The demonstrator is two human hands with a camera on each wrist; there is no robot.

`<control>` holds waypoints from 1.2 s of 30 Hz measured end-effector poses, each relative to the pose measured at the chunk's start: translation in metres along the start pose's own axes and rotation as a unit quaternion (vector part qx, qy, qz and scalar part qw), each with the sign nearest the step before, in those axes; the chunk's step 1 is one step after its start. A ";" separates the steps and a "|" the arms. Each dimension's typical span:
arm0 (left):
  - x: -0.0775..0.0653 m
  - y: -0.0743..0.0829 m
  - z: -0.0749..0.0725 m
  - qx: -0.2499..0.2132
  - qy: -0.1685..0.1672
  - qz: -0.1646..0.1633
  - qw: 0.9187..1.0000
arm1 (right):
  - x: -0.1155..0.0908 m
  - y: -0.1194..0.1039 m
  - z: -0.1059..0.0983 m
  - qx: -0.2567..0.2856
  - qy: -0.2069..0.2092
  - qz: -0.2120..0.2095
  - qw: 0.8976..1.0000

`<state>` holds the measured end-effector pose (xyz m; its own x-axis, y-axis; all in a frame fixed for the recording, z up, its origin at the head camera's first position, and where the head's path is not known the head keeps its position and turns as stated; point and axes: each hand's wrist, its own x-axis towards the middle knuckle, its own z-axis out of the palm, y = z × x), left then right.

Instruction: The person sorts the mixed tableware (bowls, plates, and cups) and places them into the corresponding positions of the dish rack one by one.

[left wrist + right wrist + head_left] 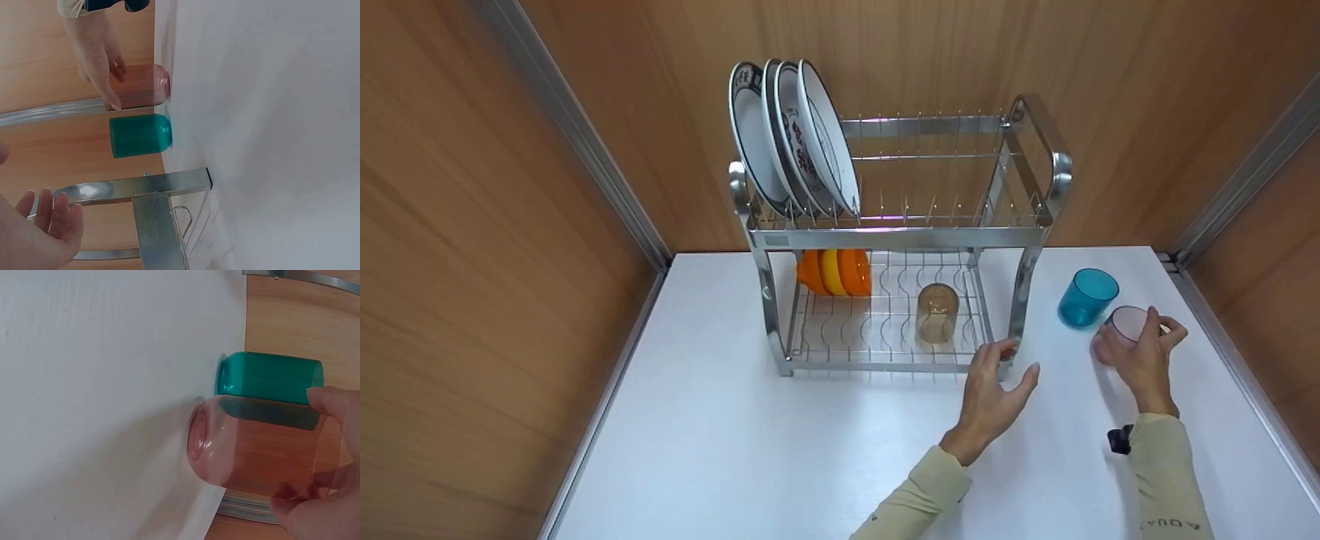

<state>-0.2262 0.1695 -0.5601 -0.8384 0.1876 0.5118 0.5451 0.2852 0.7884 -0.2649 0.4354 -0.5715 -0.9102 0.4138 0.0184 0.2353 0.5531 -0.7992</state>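
My right hand point(1146, 364) grips a clear pink cup point(1126, 324) near its rim, thumb on one side and fingers on the other. In the right wrist view the pink cup point(259, 450) is upright, its base close over the white table. Just beyond it stands a teal cup point(1087, 298), also upright. My left hand point(988, 397) holds nothing; its fingers are spread and relaxed beside the front right leg of the metal dish rack point(896, 238). A clear amber cup point(937, 313) stands on the rack's lower tier.
Several white plates point(829, 142) with dark rims lean upright at the left of the rack's upper tier. Orange and yellow bowls point(834, 271) are nested on edge below them. Wooden panels point(1275, 247) with metal edging enclose the white table point(720, 435) at the back and sides.
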 end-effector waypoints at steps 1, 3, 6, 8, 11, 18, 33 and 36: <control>0.000 0.000 0.001 -0.001 0.000 0.002 1.000 | 0.001 0.000 0.000 0.002 -0.003 0.004 1.000; 0.001 0.001 0.003 -0.005 0.000 0.006 1.000 | 0.002 0.000 0.001 0.007 -0.012 0.015 1.000; 0.001 0.002 0.005 -0.007 0.000 0.009 1.000 | 0.003 0.001 0.002 0.016 -0.019 0.027 0.999; 0.001 0.003 0.007 -0.006 0.000 0.009 1.000 | 0.003 0.003 0.003 0.024 -0.016 0.026 0.999; 0.001 0.003 0.010 -0.005 0.000 0.004 1.000 | 0.003 0.006 0.004 0.040 -0.006 0.019 0.999; 0.002 0.003 0.016 -0.010 -0.010 -0.015 1.000 | 0.003 0.007 0.008 0.091 0.023 0.041 0.995; 0.005 0.005 0.031 -0.022 -0.014 -0.030 0.999 | -0.015 0.008 0.011 0.118 -0.002 0.049 0.992; 0.007 0.005 0.035 -0.023 -0.016 -0.033 0.999 | -0.025 0.006 0.013 0.107 -0.009 0.033 0.994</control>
<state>-0.2288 0.2049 -0.5644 -0.8718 0.1998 0.4473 0.4870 0.2547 0.8354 -0.2456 0.4186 -0.5844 -0.9011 0.4310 -0.0477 0.2194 0.3582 -0.9075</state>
